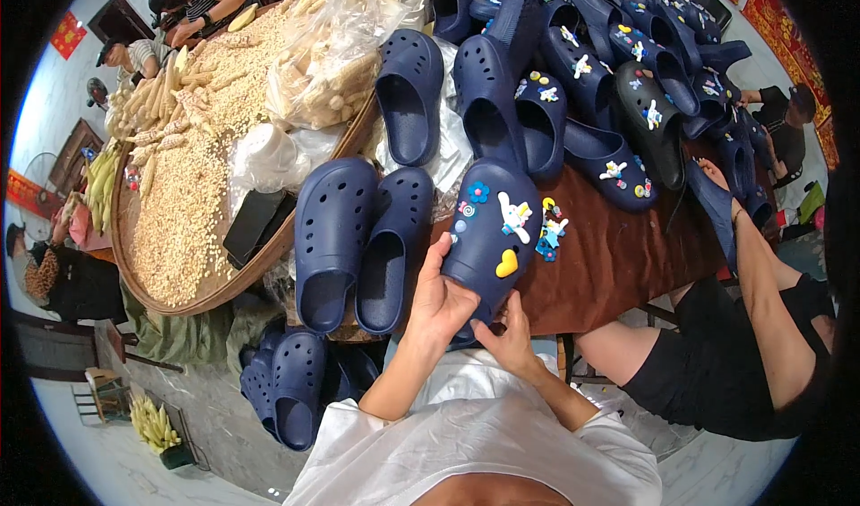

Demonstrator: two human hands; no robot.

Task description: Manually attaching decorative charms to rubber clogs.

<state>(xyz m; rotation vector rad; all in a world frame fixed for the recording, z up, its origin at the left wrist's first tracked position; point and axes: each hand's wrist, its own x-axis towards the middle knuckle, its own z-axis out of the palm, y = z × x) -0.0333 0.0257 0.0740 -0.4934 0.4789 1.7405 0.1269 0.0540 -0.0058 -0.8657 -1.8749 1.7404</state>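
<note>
In front of me a navy foam clog [488, 206] is held with its toe pointing away. My left hand [442, 307] is closed on the clog's left side near the opening. My right hand [511, 334] grips the heel end at the lower right, its fingertips partly hidden. Decorations sit on the toe: a white character charm [514, 218], a blue flower charm [478, 192] and a yellow heart charm [507, 263] among them. Just right of the clog, loose charms [550, 232] lie on the brown cloth [582, 260]. Two undecorated navy clogs [336, 228] stand to the left.
A large round woven tray [193, 307] of corn kernels stands left, with a plastic bag of cobs [327, 67] and a black phone-like object [258, 228]. Many decorated clogs [580, 72] pile up at the far right. A co-worker's hand [714, 179] holds a clog at right.
</note>
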